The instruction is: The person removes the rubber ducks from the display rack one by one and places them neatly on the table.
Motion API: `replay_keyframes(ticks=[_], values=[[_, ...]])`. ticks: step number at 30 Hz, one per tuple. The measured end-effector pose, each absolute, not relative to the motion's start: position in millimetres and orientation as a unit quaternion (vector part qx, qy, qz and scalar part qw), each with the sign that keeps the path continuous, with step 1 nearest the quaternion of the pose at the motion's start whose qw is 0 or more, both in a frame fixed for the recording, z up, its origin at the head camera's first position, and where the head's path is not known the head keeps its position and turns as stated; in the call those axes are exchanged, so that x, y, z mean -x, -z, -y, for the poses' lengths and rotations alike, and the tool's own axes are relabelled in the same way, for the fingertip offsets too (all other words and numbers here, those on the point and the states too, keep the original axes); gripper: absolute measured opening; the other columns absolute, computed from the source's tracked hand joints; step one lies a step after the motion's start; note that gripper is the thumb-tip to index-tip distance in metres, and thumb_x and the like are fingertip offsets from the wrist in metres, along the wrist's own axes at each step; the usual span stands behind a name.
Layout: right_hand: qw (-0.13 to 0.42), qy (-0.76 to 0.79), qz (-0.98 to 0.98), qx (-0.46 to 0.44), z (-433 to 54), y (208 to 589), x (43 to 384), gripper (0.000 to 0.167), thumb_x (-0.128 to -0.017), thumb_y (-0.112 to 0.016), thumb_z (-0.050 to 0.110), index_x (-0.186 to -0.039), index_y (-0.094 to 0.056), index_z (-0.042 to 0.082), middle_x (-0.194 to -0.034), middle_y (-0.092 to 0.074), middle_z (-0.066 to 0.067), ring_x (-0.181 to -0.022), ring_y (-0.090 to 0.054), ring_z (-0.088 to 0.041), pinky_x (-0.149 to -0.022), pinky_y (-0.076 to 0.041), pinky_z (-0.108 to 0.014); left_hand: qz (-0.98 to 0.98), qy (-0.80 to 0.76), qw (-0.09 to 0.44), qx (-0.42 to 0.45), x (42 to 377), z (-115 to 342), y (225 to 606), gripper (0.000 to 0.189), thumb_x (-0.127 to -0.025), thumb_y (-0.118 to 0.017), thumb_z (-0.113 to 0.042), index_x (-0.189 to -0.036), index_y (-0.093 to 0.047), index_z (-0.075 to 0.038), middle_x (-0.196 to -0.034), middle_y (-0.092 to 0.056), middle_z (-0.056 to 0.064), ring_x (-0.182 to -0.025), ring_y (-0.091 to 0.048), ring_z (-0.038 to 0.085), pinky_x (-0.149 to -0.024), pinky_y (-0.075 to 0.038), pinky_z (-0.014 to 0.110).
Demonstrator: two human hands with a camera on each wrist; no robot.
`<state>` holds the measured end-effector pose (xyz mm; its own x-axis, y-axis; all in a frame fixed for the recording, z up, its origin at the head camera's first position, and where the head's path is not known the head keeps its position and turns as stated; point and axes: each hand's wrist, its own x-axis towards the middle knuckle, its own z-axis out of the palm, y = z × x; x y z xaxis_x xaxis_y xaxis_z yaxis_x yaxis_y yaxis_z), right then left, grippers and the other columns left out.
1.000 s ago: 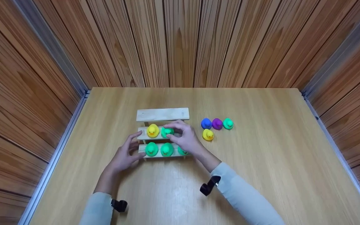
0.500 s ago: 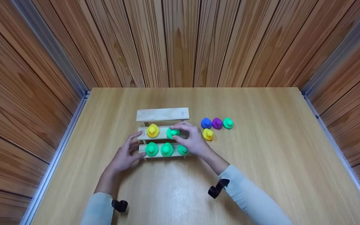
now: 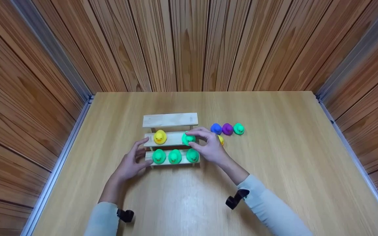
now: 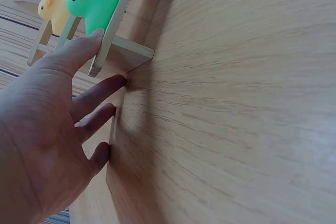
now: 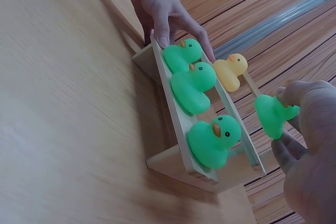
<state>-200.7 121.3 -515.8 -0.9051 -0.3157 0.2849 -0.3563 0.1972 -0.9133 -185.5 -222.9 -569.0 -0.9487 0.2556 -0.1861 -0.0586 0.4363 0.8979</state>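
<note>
My right hand point(image 3: 209, 146) pinches a green rubber duck point(image 5: 269, 115) between thumb and fingers. In the head view this duck is at the right end of the middle step of a small wooden stepped rack point(image 3: 170, 120). A yellow rubber duck point(image 3: 160, 137) sits toward the left on the same step. Along the front step stand three green ducks: left point(image 3: 159, 156), middle point(image 3: 175, 156) and right point(image 3: 192, 155). At the rack's left end, my left hand point(image 3: 131, 164) rests with fingers extended, its thumb at the front step and index finger at the middle one.
Right of the rack, a blue duck point(image 3: 216, 128), a purple duck point(image 3: 227, 129) and another green duck point(image 3: 239, 128) line up on the wooden table point(image 3: 284, 157). A second yellow duck point(image 3: 221, 140) is partly hidden behind my right hand. Wood-panelled walls point(image 3: 189, 46) enclose the table.
My right hand has moved the pinched green duck rightward along the middle step, away from the yellow duck. The front right green duck has come into full view. My left hand has stayed put.
</note>
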Motion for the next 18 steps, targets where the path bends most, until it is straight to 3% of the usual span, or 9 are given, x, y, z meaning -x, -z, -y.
replay_keyframes(ticks=[7, 12, 18], values=[[0.031, -0.595, 0.774, -0.215, -134, 515, 201, 0.032, -0.1, -0.081, -0.001, -0.132, -0.078, -0.005, -0.134, -0.073, -0.028, -0.131, -0.07, -0.025, -0.122, -0.057, -0.051, -0.832, -0.531, 0.15, -0.058, 187, 224, 568, 0.086, -0.106, -0.081, -0.018, -0.173, -0.032, -0.041, -0.184, -0.037, 0.018, -0.168, -0.043, 0.047, -0.137, -0.035, 0.068], [0.038, -0.587, 0.781, -0.211, -147, 517, 198, 0.031, -0.1, -0.081, -0.001, -0.131, -0.079, -0.004, -0.134, -0.075, -0.025, -0.128, -0.069, -0.012, -0.122, -0.058, -0.05, -0.831, -0.531, 0.155, -0.059, 187, 225, 570, 0.085, -0.106, -0.08, -0.021, -0.173, -0.032, -0.041, -0.184, -0.037, 0.018, -0.168, -0.043, 0.047, -0.137, -0.034, 0.069], [0.048, -0.581, 0.788, -0.2, -163, 518, 198, 0.032, -0.099, -0.082, -0.002, -0.131, -0.08, -0.002, -0.134, -0.075, -0.024, -0.125, -0.068, -0.006, -0.12, -0.058, -0.03, -0.832, -0.53, 0.153, -0.055, 186, 225, 571, 0.085, -0.106, -0.081, -0.022, -0.173, -0.032, -0.043, -0.183, -0.038, 0.016, -0.168, -0.043, 0.046, -0.137, -0.034, 0.07]])
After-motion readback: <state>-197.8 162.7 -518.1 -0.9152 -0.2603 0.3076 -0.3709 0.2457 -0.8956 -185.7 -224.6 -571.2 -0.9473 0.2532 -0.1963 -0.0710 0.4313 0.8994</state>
